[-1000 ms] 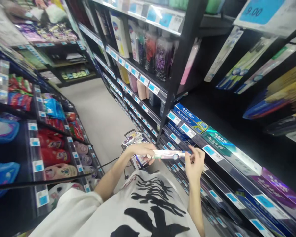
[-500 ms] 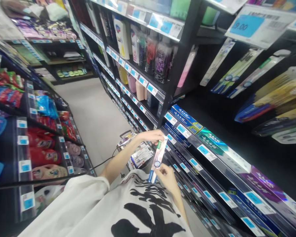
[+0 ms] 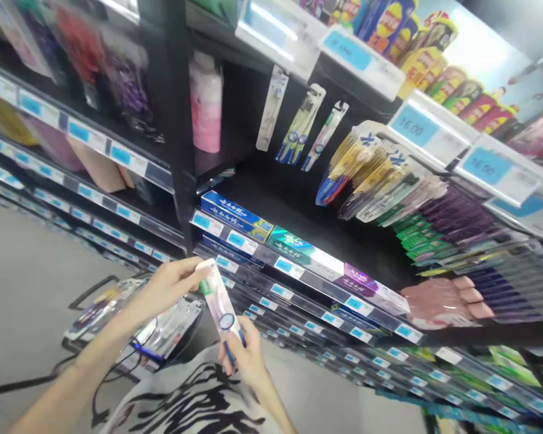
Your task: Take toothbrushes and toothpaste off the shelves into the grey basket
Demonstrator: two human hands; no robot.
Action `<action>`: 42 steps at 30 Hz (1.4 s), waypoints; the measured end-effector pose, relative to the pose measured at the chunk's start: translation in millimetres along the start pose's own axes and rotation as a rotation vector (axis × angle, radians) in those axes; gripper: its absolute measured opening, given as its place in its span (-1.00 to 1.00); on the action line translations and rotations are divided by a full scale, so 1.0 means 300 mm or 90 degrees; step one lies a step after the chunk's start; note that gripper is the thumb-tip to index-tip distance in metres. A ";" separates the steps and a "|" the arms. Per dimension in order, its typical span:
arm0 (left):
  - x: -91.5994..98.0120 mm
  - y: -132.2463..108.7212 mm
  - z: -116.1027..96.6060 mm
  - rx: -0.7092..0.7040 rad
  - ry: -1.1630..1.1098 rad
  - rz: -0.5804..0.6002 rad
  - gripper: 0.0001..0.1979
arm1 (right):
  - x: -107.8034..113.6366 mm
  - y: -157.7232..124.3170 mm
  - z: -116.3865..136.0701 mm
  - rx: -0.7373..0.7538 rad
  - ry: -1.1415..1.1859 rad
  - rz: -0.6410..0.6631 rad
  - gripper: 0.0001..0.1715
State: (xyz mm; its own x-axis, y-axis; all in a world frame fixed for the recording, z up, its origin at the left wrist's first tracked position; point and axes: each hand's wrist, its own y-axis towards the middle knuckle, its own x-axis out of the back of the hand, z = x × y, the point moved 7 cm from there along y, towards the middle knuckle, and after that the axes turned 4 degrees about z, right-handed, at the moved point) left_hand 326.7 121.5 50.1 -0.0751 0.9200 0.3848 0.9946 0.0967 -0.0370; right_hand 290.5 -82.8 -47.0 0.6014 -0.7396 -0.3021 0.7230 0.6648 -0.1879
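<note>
Between my two hands is a packaged toothbrush (image 3: 220, 304), a narrow pale pink pack with a green patch near its top and a dark blue lower end. It is tilted, its top leaning left. My left hand (image 3: 181, 278) is closed on the upper end, thumb across the pack. Lower down, my right hand (image 3: 247, 349) grips the blue end with the fingers wrapped round it. On the shelf ahead, several similar toothbrush packs (image 3: 300, 123) hang from hooks.
Toothpaste boxes (image 3: 308, 253) line the shelf front, beside pink boxes (image 3: 438, 301). Yellow toothbrush packs (image 3: 348, 157) hang above. A basket or cart of packs (image 3: 167, 328) stands at my lower left. A black post (image 3: 169, 108) divides the shelving, with a pink bottle (image 3: 207, 105) beside it.
My view has swung right toward the toothbrush shelf, and the left aisle shelves are out of sight. Both hands still hold the packaged toothbrush, which now leans left instead of right.
</note>
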 end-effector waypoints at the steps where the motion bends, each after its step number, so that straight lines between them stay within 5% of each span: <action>1: -0.001 -0.004 -0.014 -0.004 -0.008 0.003 -0.62 | 0.006 -0.011 0.016 0.008 -0.004 0.000 -0.43; 5: -0.006 -0.022 -0.061 -0.037 -0.066 -0.008 -0.61 | 0.058 -0.015 0.168 0.091 -0.041 -0.054 -0.53; 9: -0.067 -0.052 -0.088 -0.063 -0.087 0.021 -0.62 | 0.110 0.027 0.473 0.271 -0.108 -0.132 -0.66; 14: -0.257 -0.126 -0.078 -0.053 -0.009 0.152 -0.64 | 0.084 0.077 0.867 0.499 -0.166 -0.164 -0.76; 17: -0.381 -0.196 -0.044 -0.050 0.028 0.220 -0.63 | 0.050 0.107 1.007 0.561 -0.193 -0.183 -0.74; 23: -0.502 -0.309 0.064 0.003 0.045 0.291 -0.67 | 0.052 0.201 1.054 0.531 -0.166 -0.171 -0.73; 29: -0.458 -0.298 0.102 0.014 0.066 0.234 -0.64 | 0.097 0.322 1.048 0.451 -0.085 -0.143 -0.64; 42: -0.490 -0.297 0.107 -0.040 0.117 0.275 -0.71 | 0.242 0.779 1.170 0.346 0.193 -0.231 -0.72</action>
State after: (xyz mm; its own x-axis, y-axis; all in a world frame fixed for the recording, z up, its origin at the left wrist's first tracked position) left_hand 246.8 -10.2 -32.7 0.3550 0.7880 0.5030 0.9347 -0.3088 -0.1759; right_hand 622.2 -18.1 215.1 0.2272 -0.7897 -0.5699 0.9738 0.1779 0.1417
